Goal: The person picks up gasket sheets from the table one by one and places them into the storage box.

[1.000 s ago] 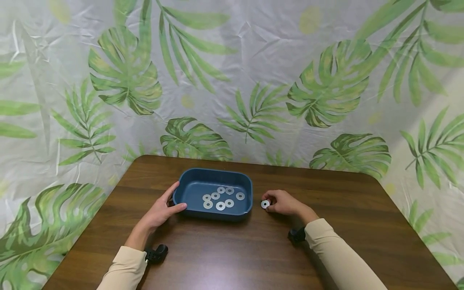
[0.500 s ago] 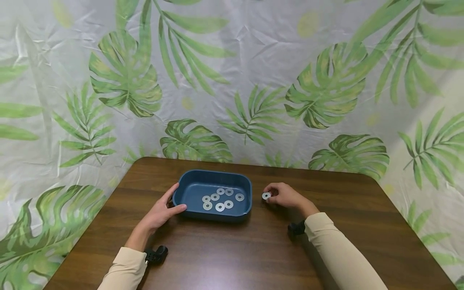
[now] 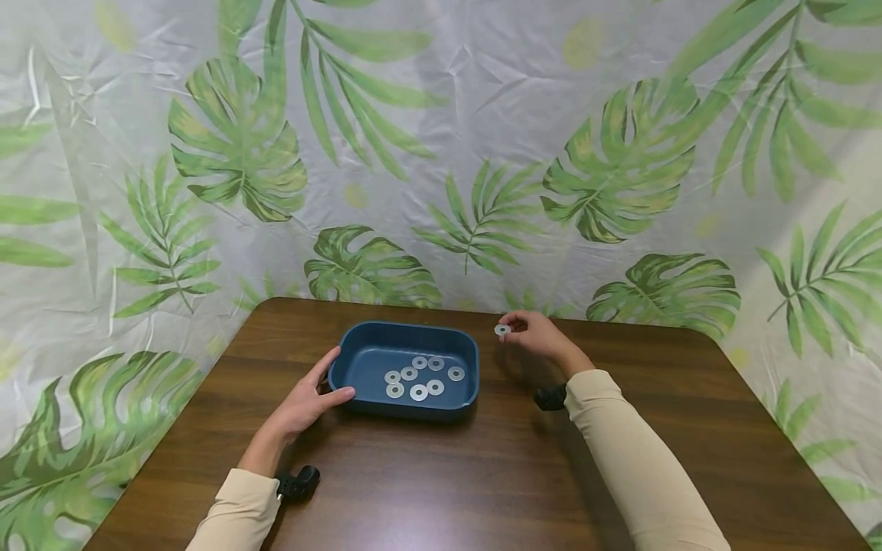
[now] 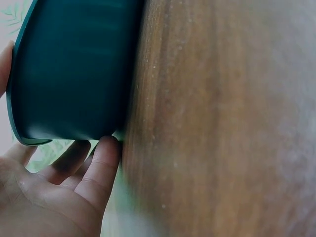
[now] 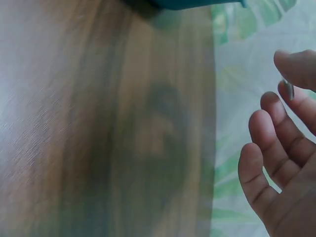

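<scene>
A blue rectangular bin (image 3: 406,409) stands on the table with several flat metal washers (image 3: 419,392) spread over its floor. My left hand (image 3: 303,405) holds the bin's left end, thumb over the near rim and fingers against the outer end wall. In the left wrist view those fingers (image 4: 101,168) touch the lower edge of the end wall. To the right of the bin, raised above the tabletop, my right hand (image 3: 540,335) pinches one washer (image 3: 502,330) between thumb and index finger. The right wrist view shows this washer (image 5: 290,90) edge-on, the other fingers loosely bent.
The brown wooden table (image 3: 427,482) ends at the back against a hanging leaf-print sheet (image 3: 482,153). Black wrist cameras sit under both forearms, the left one (image 3: 299,484) close over the wood.
My right hand has lifted its washer off the table and moved it upward and toward the back. The left hand, the bin and the washers in it stay put.
</scene>
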`<control>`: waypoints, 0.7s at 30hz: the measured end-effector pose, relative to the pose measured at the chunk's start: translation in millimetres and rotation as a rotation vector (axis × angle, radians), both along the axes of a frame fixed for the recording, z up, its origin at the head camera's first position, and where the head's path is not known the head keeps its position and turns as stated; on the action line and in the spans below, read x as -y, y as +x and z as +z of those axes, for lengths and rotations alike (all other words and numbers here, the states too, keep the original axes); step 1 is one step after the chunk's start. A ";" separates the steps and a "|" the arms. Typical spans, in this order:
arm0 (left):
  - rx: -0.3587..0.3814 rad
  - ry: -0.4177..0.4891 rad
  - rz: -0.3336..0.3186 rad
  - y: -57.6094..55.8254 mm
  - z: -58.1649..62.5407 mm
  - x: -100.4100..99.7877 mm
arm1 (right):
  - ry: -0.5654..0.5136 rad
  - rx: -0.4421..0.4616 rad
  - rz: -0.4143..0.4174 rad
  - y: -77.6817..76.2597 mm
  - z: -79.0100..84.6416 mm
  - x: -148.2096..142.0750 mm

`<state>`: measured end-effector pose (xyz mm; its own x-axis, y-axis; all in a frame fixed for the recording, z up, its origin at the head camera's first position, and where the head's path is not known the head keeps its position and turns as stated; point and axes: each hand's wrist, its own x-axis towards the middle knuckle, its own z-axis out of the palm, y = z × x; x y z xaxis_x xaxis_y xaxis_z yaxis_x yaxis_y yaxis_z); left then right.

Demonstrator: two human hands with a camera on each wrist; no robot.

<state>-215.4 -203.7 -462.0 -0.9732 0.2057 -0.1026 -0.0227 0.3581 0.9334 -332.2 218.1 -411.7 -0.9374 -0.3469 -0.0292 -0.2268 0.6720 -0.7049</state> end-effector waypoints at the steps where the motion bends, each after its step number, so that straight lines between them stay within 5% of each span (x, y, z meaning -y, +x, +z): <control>1: 0.000 0.001 0.000 0.2 0.2 -0.1 | -0.002 -0.002 -0.004 -1.7 2.5 1.3; 21: 0.010 -0.001 0.001 1.6 2.7 -0.4 | -0.072 -0.064 -0.009 -11.7 42.6 44.5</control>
